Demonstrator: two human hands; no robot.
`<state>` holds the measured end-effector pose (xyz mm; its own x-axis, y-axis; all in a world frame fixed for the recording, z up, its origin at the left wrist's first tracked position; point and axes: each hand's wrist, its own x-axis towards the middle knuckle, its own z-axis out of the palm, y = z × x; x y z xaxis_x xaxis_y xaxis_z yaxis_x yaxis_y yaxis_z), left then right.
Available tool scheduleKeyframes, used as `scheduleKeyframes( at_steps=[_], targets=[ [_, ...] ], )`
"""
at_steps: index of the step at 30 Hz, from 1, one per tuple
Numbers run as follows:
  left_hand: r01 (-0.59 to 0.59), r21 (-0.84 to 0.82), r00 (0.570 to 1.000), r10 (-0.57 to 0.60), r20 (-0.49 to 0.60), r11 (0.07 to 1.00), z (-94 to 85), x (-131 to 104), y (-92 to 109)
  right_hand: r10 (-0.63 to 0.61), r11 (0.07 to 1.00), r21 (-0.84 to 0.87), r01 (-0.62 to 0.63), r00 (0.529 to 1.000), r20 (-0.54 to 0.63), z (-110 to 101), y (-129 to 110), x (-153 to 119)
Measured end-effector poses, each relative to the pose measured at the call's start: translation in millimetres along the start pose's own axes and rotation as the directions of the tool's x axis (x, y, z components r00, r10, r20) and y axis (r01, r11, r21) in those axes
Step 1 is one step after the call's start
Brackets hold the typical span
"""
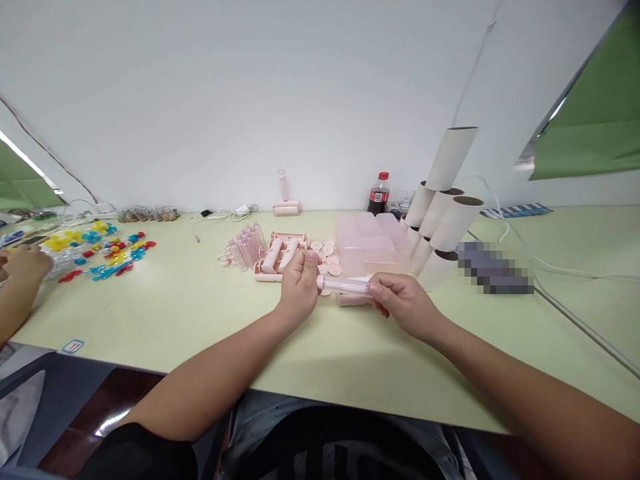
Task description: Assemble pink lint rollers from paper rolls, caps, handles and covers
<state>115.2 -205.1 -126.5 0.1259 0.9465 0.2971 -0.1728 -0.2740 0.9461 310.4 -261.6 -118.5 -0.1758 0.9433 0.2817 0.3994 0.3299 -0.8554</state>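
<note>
A clear pinkish tube (346, 285) spans the gap between my two hands above the table. My left hand (301, 283) is closed at its left end, thumb up. At the right end, my right hand (397, 299) pinches the tube between thumb and fingers. Partly hidden below the tube is a pink roller piece (352, 300). Several round pink discs (334, 269) lie behind the tube, beside pink frames with white rollers (273, 255). A bunch of clear pink handles (246, 247) sits farther left.
Pink translucent boxes (367, 250) stand behind my right hand, with stacked cardboard tubes (453, 223) to their right. A cola bottle (379, 193) and an assembled roller (287, 207) are near the wall. Another person's hand (27, 265) is at far left by colourful plastic pieces (117, 259).
</note>
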Motion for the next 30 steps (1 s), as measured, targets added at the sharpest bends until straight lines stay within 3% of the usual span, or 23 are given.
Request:
scheduleKeyframes(
  at_steps=[6, 10, 16, 19, 22, 25, 27, 30],
  targets=[
    [0.024, 0.076, 0.999, -0.027, 0.033, 0.997, -2.0, -1, -6, -0.031, 0.992, -0.128, 0.015, 0.992, -0.125, 0, -3, -2],
    [0.152, 0.008, 0.986, -0.152, 0.069, 0.988, 1.7, 1, 1, -0.066, 0.985, -0.168, 0.037, 0.983, -0.171, 0, -2, -4],
    [0.417, -0.045, 0.908, -0.412, 0.080, 0.908, 7.1, 2, 6, -0.218, 0.958, -0.232, 0.171, 0.956, -0.199, 3, -1, -7],
    [0.460, -0.021, 0.881, -0.454, 0.134, 0.888, 7.1, 4, 0, -0.254, 0.956, -0.212, 0.204, 0.935, -0.247, 3, 3, -5],
    [0.338, 0.072, 0.927, -0.345, 0.145, 0.938, 5.8, 5, -9, -0.224, 0.971, -0.141, 0.191, 0.933, -0.282, 1, 9, -2],
    [0.030, 0.277, 0.983, -0.078, 0.167, 0.960, 3.3, 2, -11, -0.172, 0.985, -0.060, 0.162, 0.939, -0.297, 1, 11, 0],
    [-0.176, 0.430, 0.970, 0.080, 0.231, 0.886, 1.4, -2, -8, -0.140, 0.990, -0.029, 0.138, 0.946, -0.294, 2, 10, 1],
    [-0.371, 0.580, 0.908, 0.153, 0.389, 0.725, -0.5, -9, 2, -0.105, 0.994, 0.004, 0.111, 0.956, -0.273, 5, 7, 0]
  ],
)
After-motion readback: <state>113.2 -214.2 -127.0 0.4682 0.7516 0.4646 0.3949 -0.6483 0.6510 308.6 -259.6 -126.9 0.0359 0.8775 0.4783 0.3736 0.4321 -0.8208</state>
